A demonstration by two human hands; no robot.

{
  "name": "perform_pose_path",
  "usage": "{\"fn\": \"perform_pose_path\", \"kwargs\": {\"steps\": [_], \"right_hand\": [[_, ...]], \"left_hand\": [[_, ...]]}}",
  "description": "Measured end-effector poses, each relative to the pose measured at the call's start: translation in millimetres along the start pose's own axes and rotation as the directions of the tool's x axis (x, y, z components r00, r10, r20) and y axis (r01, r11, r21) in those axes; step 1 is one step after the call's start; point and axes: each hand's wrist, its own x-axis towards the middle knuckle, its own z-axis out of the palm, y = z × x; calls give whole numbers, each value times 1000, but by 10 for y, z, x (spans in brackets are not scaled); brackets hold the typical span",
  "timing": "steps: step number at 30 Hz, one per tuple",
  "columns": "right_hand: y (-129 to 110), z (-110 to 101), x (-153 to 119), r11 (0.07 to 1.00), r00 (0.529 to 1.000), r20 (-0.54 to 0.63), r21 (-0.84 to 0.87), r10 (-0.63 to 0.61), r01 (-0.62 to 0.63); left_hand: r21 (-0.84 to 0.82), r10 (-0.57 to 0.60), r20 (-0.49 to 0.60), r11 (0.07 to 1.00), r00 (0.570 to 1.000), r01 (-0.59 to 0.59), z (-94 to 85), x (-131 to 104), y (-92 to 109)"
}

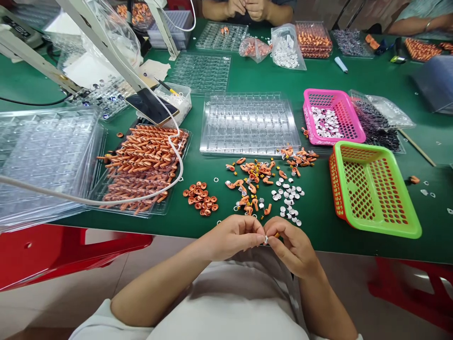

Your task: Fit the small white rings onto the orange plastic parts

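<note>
At the table's front edge, my left hand (244,234) and my right hand (292,243) meet fingertip to fingertip. Both pinch a small earbud part (266,240) with a white bit showing between them; the fingers hide most of it. A scrap of orange-yellow (277,234) shows by the right fingers. Just beyond the hands lie loose orange earbud shells (260,172), some with yellow tabs. Small round white discs (289,198) are scattered to their right. On the left is a cluster of copper-coloured earbud caps (201,198).
Clear plastic trays (247,123) lie mid-table, with more stacked left (46,160). A tray of orange stems (145,160) sits under a white cable (141,200). A pink basket (354,127) and a green basket (406,212) stand right. Another person's hands (247,7) work opposite.
</note>
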Motion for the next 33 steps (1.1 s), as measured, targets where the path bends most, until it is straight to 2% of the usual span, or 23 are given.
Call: {"fn": "perform_pose_path", "kwargs": {"steps": [6, 19, 26, 33], "right_hand": [[6, -17, -4, 999, 999, 46, 26, 23, -24], [5, 18, -23, 989, 990, 104, 106, 92, -103], [-9, 50, -55, 949, 966, 111, 190, 235, -253], [-26, 69, -39, 912, 950, 93, 264, 299, -313]], "left_hand": [[52, 52, -13, 997, 999, -51, 21, -13, 10], [186, 72, -20, 980, 997, -67, 59, -13, 12], [373, 186, -120, 919, 975, -129, 101, -63, 31], [352, 218, -144, 923, 965, -156, 87, -57, 21]]}}
